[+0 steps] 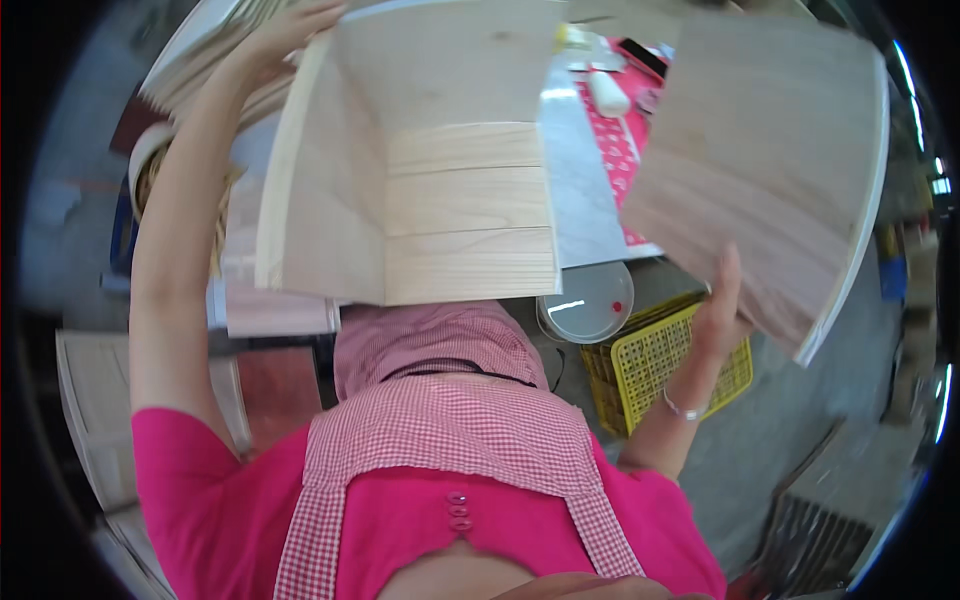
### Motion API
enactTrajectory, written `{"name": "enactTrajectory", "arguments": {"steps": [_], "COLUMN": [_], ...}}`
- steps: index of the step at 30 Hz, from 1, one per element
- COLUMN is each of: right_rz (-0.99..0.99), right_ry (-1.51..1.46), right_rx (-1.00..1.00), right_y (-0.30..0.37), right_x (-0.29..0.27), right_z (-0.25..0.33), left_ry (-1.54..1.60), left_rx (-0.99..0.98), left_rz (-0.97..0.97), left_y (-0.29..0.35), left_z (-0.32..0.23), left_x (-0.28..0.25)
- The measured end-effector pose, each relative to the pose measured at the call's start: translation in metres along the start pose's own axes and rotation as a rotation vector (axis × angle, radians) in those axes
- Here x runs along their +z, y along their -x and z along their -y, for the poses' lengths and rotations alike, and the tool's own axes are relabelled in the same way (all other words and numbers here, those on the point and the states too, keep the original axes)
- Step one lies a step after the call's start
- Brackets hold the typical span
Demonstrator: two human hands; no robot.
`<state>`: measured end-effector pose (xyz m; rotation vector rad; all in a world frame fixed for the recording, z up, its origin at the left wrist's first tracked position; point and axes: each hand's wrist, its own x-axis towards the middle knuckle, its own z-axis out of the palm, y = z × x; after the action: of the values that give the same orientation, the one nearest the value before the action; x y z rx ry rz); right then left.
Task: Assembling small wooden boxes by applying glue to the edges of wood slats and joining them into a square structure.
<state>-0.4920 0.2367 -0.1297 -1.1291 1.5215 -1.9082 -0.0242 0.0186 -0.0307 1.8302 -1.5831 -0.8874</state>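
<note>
A pale wooden box (470,195) with an open side stands in front of me, its slatted inside facing me. My left hand (292,28) is at the far left upper corner of the box, fingers bent over its edge. In my right hand (722,300) is a flat wooden panel (770,170), held up at a tilt to the right of the box and apart from it. The right thumb lies against the near face of the panel; the other fingers are hidden behind it.
Behind the box lies a pink patterned cloth (618,150) with a white bottle (607,95) and a dark phone-like object (643,58). A round clear-lidded tub (588,305) and a yellow plastic crate (655,365) sit nearer me. Stacked boards (215,60) rise at the far left.
</note>
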Motion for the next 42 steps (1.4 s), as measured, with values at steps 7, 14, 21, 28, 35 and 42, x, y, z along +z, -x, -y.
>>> {"name": "enactTrajectory", "arguments": {"steps": [7, 14, 21, 28, 35, 42], "right_rz": [0.242, 0.403, 0.489, 0.674, 0.694, 0.728], "right_ry": [0.223, 0.239, 0.249, 0.333, 0.412, 0.401], "right_rx": [-0.003, 0.07, -0.01, 0.031, -0.065, -0.135], "right_y": [0.032, 0.028, 0.022, 0.019, 0.025, 0.021], "right_x": [0.013, 0.022, 0.032, 0.036, 0.023, 0.038], "right_z": [-0.005, 0.004, 0.008, 0.018, 0.028, 0.037], "left_ry": [0.071, -0.109, -0.077, 0.149, -0.131, -0.094], "left_rx": [0.073, 0.062, -0.039, 0.187, -0.014, 0.037], "left_rz": [0.099, 0.159, 0.182, 0.558, 0.18, 0.185], "left_y": [-0.011, 0.012, 0.015, -0.018, 0.0, -0.01], "left_z": [0.013, -0.033, -0.045, -0.028, -0.062, -0.059], "left_x": [0.003, -0.007, -0.009, -0.034, -0.014, -0.015]}}
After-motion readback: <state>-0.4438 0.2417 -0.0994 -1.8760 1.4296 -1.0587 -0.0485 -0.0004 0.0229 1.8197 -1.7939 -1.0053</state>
